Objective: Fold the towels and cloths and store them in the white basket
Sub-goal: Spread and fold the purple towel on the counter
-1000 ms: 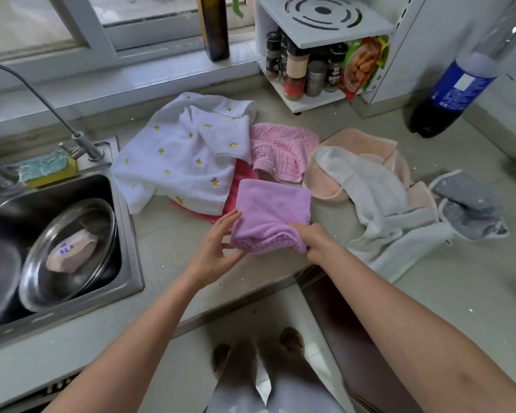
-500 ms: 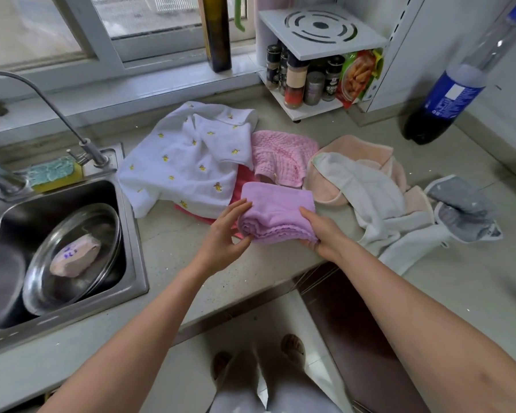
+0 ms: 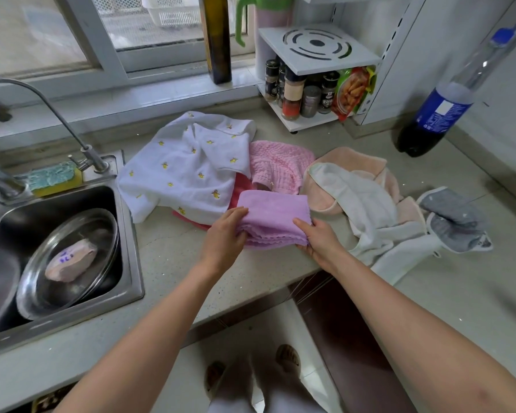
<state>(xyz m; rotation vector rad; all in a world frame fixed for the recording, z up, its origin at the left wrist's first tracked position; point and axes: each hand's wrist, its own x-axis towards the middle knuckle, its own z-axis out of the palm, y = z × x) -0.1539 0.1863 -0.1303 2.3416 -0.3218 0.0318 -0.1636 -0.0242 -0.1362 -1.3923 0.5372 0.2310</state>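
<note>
Purple cloth (image 3: 273,217), folded into a thick bundle, sits a little further onto the counter (image 3: 173,248) than a moment ago, pinched at its two ends: the left hand (image 3: 224,238) grips one end, the right hand (image 3: 318,241) the other. Just beyond the left hand lies a white cloth (image 3: 185,171) printed with bananas; beyond the right, a pink cloth (image 3: 277,166). Right of the right hand lie peach-and-white towels (image 3: 364,201) and a grey cloth (image 3: 456,222). Labels on the blue bottle (image 3: 435,114) and spice jars (image 3: 292,96) are too small to read.
</note>
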